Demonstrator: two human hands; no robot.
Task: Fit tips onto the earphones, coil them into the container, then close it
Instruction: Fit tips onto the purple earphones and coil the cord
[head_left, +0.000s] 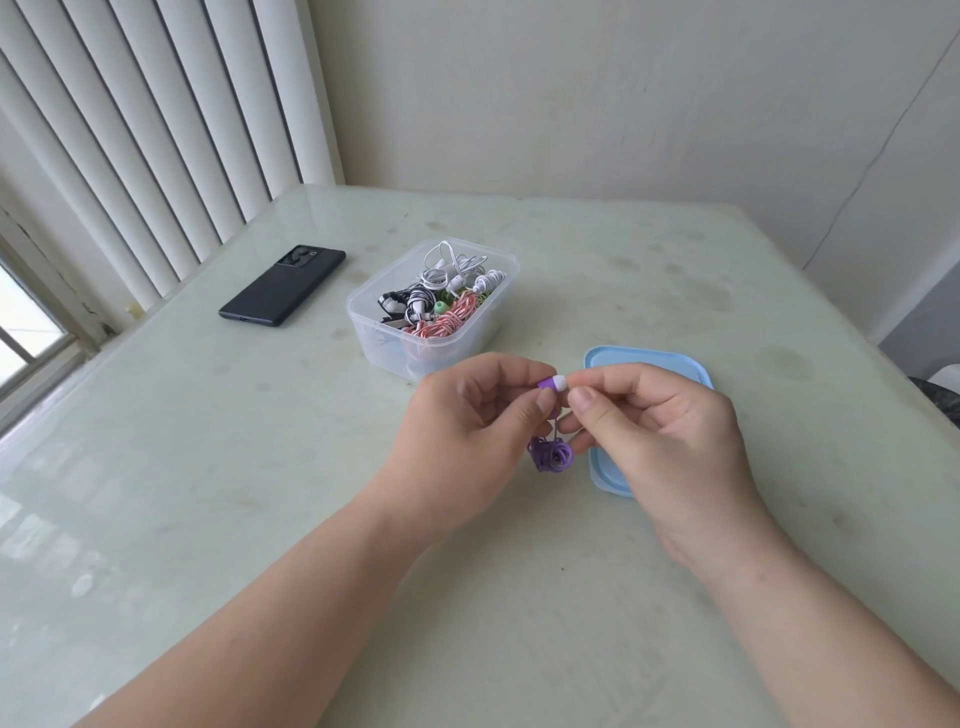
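Bare forearms (311, 597) nearest lens, both reaching inward. Left hand (467, 431) pinched small purple plastic earbud (546, 384); bundled purple cable (551, 456) dangled beneath, over pale glossy table (208, 467). Right hand (670, 441) pinched white silicone tip (560, 383) against earbud's nozzle. Earbud axis lay left-to-right, nozzle facing right hand; push probably needed straight leftward along it. Clear plastic container (379, 332) of coiled earphones stood beyond left hand; light-blue lid (623, 358) lay under right. No readable writing, black phone (283, 286) included.

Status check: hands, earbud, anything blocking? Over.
Left hand pinches purple earbud; right hand pinches white tip onto it. Container open, lid beside it. Nothing blocking.
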